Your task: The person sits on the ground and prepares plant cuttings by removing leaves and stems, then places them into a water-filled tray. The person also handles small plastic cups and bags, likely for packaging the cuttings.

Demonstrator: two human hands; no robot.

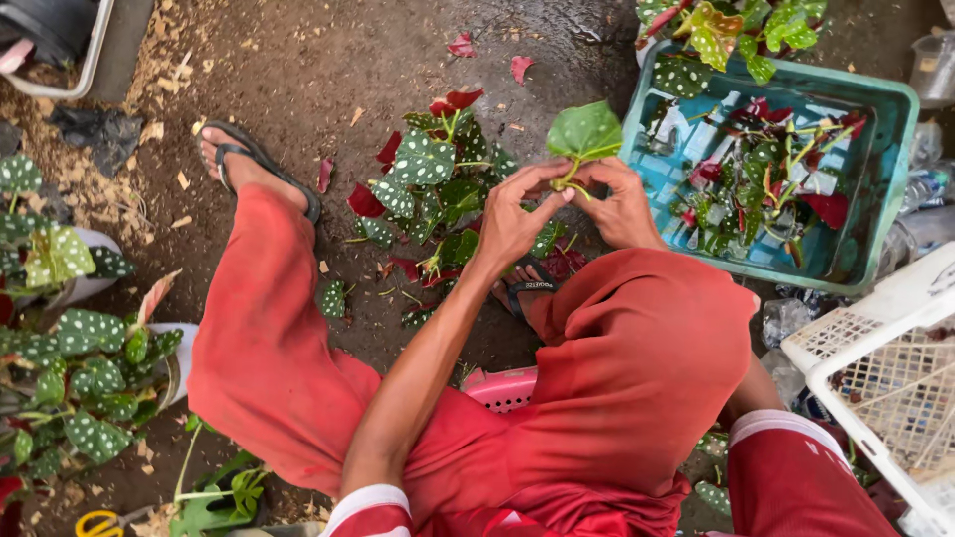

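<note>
Holding a single green leaf cutting (pixel 583 134) just above centre frame, left hand (pixel 513 217) and right hand (pixel 625 207) met fingertip to fingertip, both pinched on the short stem below the blade. Leaf blade pointed up and slightly left, stem trailing down toward the knuckles, long axis close to vertical in the picture. Seated low in red trousers (pixel 298 348), knees spread, one sandal (pixel 254 164) planted at upper left on damp dark ground (pixel 328 60). Heaped just beyond the hands, a pile of spotted leaves (pixel 428 184), green dotted white with red undersides, lay loose on the dirt. At upper right, a teal plastic crate (pixel 890 129), rectangular and open-topped, held more of the same spotted cuttings. At lower right, a white lattice basket (pixel 875 368) stood tilted, with clear plastic bottles (pixel 930 189) crowded between it and the crate, labels too small to tell. Under the thighs, a pink basket rim (pixel 502 386) showed. Along the left edge, potted spotted plants (pixel 80 378); at the bottom left corner, yellow scissor handles (pixel 97 522).
</note>
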